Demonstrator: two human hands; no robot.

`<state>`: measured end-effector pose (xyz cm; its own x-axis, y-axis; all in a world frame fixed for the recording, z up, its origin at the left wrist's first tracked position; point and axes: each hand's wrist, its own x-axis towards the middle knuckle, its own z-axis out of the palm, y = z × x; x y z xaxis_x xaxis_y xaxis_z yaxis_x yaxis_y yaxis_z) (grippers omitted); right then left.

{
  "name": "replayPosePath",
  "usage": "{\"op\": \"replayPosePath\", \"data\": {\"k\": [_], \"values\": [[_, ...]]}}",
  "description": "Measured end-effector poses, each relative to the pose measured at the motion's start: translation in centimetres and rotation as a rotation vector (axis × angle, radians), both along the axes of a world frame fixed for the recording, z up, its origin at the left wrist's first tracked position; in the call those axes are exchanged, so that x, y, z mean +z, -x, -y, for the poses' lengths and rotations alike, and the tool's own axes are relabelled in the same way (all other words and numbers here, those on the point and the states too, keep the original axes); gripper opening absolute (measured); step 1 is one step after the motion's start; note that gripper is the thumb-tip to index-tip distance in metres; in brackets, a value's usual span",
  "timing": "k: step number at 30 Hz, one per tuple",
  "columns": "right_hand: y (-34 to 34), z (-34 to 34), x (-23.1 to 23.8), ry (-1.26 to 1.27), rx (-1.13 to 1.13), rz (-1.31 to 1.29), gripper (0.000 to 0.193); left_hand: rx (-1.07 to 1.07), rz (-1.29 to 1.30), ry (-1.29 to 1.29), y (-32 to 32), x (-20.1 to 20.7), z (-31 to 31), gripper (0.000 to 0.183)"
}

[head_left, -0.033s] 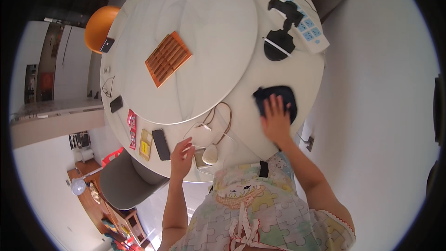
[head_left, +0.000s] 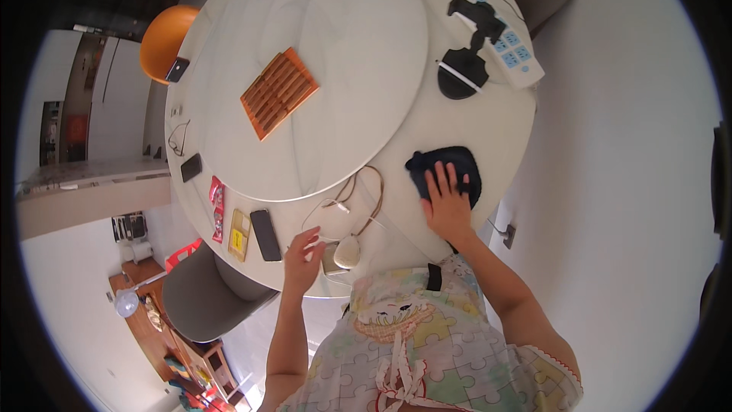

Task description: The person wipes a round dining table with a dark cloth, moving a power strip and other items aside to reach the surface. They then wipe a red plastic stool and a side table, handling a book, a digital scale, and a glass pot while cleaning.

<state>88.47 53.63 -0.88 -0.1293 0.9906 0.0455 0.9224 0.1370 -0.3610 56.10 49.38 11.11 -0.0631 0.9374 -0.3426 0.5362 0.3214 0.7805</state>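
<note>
- Right hand (head_left: 448,212) spread flat on dark cloth (head_left: 464,158) near desk's (head_left: 499,126) right edge; wiping, apparently.
- Left hand (head_left: 303,263) half-curled, grip unclear.
- Next stroke wants level pressure.

The head view looks down onto the round table (head_left: 450,123).

The right grip (head_left: 448,208) rests on a dark cloth (head_left: 467,161). The left grip (head_left: 303,261) is beside a black phone (head_left: 265,235).
</note>
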Motion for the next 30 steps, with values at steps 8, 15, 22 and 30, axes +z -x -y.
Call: {"op": "replayPosePath", "data": {"k": [8,15,22,30], "values": [[-2.1,-7.1,-0.2,-0.159,-0.157,0.152,0.048,-0.084,-0.318,-0.1,5.2,-6.0,5.0,0.045],[3.2,-2.5,-0.4,-0.195,-0.231,0.136,0.046,0.239,-0.2,0.177,5.4,-8.3,8.3,0.081],[1.8,5.2,0.5,-0.187,-0.166,-0.063,0.036,0.066,-0.229,0.065,0.3,-8.4,6.2,0.105],[-3.4,5.8,0.5,-0.308,-0.496,-0.321,0.026,-0.144,-0.2,0.04,-7.7,-8.5,-0.1,0.116]]}}
